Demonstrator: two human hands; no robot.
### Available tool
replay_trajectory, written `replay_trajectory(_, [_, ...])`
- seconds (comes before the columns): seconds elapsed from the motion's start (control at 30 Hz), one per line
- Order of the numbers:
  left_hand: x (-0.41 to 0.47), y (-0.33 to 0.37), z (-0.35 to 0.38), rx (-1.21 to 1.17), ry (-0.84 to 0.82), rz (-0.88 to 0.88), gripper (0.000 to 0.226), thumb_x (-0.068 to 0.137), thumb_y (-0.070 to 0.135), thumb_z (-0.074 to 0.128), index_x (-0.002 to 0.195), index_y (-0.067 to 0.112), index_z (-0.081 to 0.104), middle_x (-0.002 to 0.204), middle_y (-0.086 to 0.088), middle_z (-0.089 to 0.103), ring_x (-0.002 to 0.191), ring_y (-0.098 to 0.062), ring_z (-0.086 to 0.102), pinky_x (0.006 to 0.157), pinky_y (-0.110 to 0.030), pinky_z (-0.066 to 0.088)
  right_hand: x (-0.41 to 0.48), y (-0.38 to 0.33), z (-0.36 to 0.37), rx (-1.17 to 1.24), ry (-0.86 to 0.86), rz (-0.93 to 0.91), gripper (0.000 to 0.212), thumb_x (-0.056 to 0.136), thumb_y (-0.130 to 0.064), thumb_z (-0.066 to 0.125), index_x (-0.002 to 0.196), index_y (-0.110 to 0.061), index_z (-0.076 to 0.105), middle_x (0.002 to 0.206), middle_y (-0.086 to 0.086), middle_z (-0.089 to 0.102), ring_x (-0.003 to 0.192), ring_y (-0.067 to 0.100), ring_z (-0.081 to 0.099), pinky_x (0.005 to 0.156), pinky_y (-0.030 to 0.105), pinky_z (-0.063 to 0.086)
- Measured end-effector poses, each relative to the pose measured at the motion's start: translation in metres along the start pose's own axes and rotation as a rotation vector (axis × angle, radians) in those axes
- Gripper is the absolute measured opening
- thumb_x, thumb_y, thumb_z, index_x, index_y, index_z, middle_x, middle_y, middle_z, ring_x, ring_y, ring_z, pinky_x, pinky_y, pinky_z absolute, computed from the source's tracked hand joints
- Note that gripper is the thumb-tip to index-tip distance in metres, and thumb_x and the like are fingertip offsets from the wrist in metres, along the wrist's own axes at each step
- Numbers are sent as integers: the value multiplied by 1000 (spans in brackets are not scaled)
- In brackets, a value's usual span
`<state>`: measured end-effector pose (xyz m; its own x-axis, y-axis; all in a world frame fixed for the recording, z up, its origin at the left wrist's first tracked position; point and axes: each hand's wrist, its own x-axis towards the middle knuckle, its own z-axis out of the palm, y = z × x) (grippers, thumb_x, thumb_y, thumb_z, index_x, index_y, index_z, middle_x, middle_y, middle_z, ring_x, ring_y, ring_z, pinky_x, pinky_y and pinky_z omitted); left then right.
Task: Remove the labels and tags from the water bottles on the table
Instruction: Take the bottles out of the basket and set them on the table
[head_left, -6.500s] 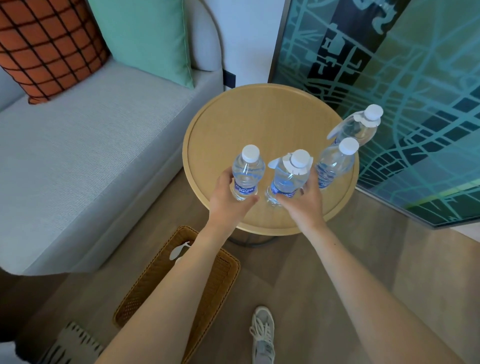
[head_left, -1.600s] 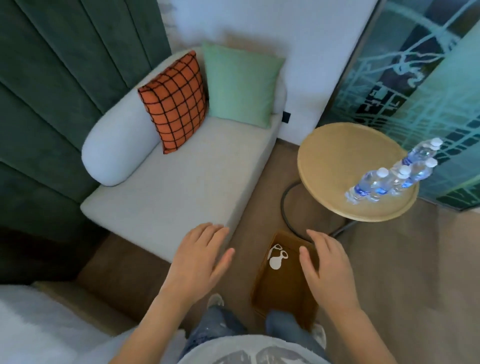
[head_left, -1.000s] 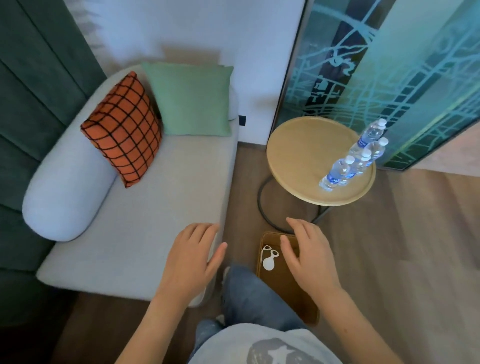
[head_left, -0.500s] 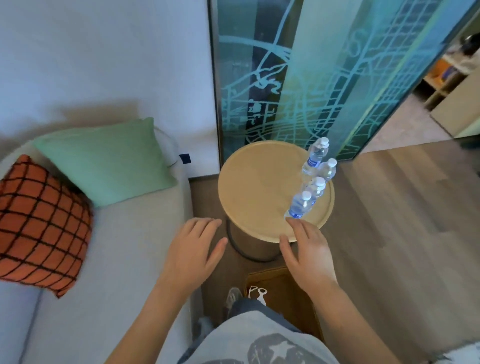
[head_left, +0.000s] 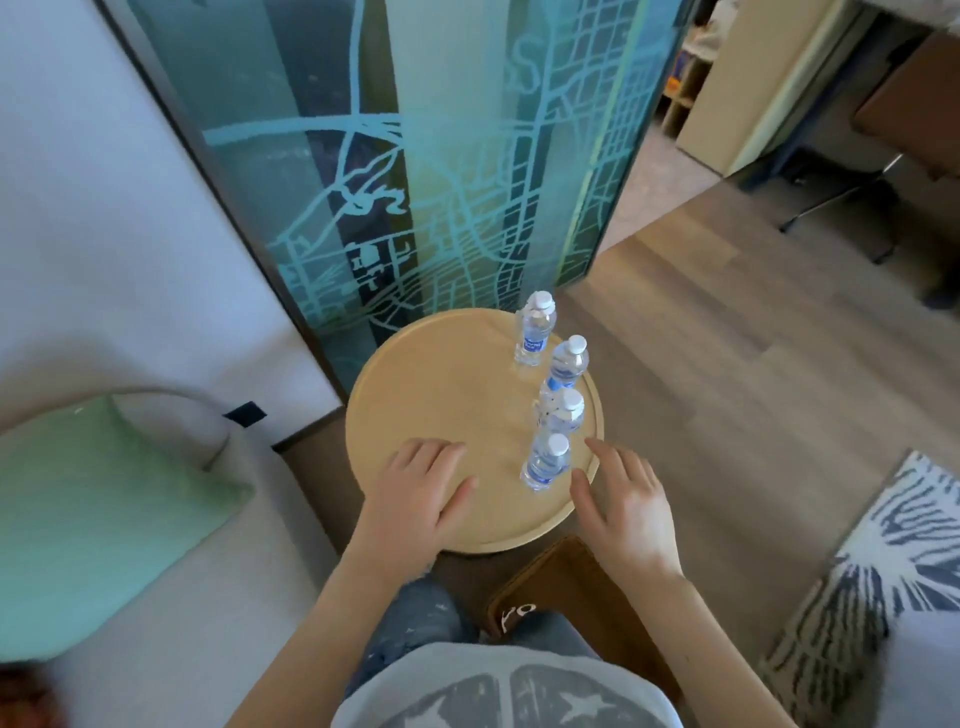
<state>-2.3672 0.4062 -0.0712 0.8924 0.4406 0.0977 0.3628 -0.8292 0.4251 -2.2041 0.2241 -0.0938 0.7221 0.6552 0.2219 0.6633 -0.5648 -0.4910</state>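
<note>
fingers (head_left: 423, 453) of the left hand (head_left: 415, 499) lie straight and close together, holding nothing, over the surface (head_left: 384, 395) at about seven o'clock; whether they touch it cannot be told. the right hand (head_left: 623, 512) is spread and holds nothing, its thumb just beside the nearest bottle (head_left: 544, 465).

four water bottles (head_left: 565, 366) stand upright in a row along the right edge of the round surface, from about one o'clock round to four o'clock, close to one another. blue labels (head_left: 535, 344) show on the nearest, the third and the farthest; the second is partly hidden, so its label cannot be told. a white tag (head_left: 545, 411) hangs at the second bottle's neck, and the farthest seems to carry one too. the necks of the nearest and third look bare.

at six o'clock below the surface a brown basket (head_left: 571, 587) sits on the floor with a white scrap in it, probably a removed tag. so the job looks barely started: perhaps two tags off, two left, and no label peeled. the nearest bottle looks like the next one to take.
</note>
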Motion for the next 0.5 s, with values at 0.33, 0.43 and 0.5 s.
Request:
replay_trajectory(0.33, [122, -76, -10, 29, -250, 479, 45, 97, 41, 42, 117, 9, 67, 109, -5, 70, 97, -26, 65, 81, -41, 56, 23, -41, 42, -53, 148, 457, 39, 97, -25, 64, 130, -4, 62, 118, 13, 68, 109, 35, 61, 90, 42, 50])
replay_trajectory(0.43, [151, -86, -11, -14, -264, 570, 44, 97, 39, 45, 120, 7, 66, 112, -6, 69, 98, -27, 64, 81, -41, 55, 27, -54, 52, -79, 222, 515, 44, 93, -31, 59, 127, -4, 61, 115, 13, 68, 106, 34, 61, 87, 42, 51])
replay_trajectory(0.5, [163, -89, -10, -40, -282, 606, 44, 97, 38, 45, 120, 6, 65, 113, -7, 69, 98, -28, 65, 81, -43, 55, 28, -61, 57, -74, 270, 548, 45, 93, -35, 57, 128, -7, 59, 118, 11, 67, 109, 25, 56, 88, 39, 50])
